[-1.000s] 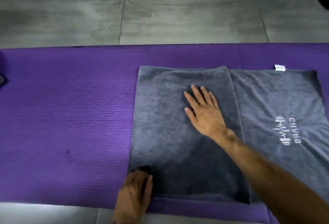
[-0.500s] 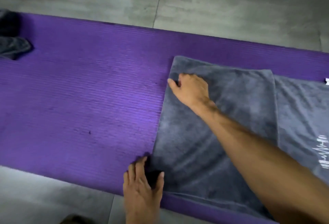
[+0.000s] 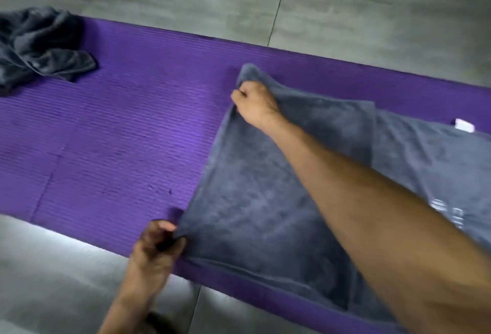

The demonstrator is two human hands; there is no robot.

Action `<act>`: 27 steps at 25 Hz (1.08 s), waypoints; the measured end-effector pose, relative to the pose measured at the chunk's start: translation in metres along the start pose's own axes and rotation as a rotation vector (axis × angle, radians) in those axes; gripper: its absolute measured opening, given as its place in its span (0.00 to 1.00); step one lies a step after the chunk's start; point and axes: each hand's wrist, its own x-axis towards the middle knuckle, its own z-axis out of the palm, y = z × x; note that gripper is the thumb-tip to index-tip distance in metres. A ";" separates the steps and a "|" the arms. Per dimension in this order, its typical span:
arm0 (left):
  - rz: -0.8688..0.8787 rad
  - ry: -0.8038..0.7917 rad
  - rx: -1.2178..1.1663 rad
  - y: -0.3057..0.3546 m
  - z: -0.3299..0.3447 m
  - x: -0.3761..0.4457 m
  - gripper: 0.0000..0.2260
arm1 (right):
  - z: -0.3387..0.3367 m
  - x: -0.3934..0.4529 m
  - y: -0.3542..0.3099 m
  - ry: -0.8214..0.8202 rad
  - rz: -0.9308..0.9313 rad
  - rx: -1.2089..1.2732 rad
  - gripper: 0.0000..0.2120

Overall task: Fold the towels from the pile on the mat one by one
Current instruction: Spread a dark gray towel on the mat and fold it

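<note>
A grey towel (image 3: 255, 200), partly folded, lies on the right half of the purple mat (image 3: 119, 134). My right hand (image 3: 253, 102) grips the towel's far left corner and lifts it off the mat. At the near left corner my left hand (image 3: 156, 246) pinches the fabric by the mat's front edge. A single layer with a white logo (image 3: 449, 214) and a white tag (image 3: 463, 125) extends to the right. The pile of crumpled grey towels (image 3: 37, 46) sits at the far left of the mat.
Grey concrete floor (image 3: 345, 1) surrounds the mat on the far and near sides. Bare purple mat lies between the pile and the towel I hold.
My right hand went from lying flat on the towel to gripping its far left corner and raising it. My left hand now pinches the near corner. The view swung left, showing the pile.
</note>
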 end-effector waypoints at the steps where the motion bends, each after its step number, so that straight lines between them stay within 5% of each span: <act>1: -0.006 0.049 0.041 -0.004 -0.020 0.008 0.17 | 0.010 0.003 -0.013 -0.050 -0.048 0.078 0.09; 4: 0.035 0.252 0.304 -0.011 -0.064 0.017 0.12 | 0.031 -0.006 -0.028 -0.183 -0.160 0.112 0.09; 6: 0.091 0.324 0.538 0.000 -0.050 0.008 0.09 | 0.024 -0.025 -0.006 -0.125 -0.170 0.108 0.09; 10: 0.520 0.018 0.659 0.015 0.086 -0.050 0.08 | -0.032 -0.051 0.084 0.495 0.192 -0.007 0.13; 11: 0.618 -0.047 0.739 0.012 0.121 -0.067 0.10 | -0.046 -0.048 0.108 0.537 0.313 0.007 0.13; 16: 0.418 -0.262 1.042 0.016 0.188 -0.093 0.28 | -0.082 -0.030 0.135 0.135 0.341 0.569 0.19; 20: 0.438 -0.238 0.945 0.012 0.174 -0.087 0.31 | -0.082 -0.034 0.126 0.161 0.292 0.759 0.18; 24: 0.642 -0.229 0.645 0.031 0.183 -0.107 0.15 | -0.098 -0.050 0.140 0.196 0.233 0.930 0.17; 27: 0.829 -0.279 0.513 0.042 0.205 -0.132 0.14 | -0.140 -0.072 0.164 0.258 0.156 1.022 0.16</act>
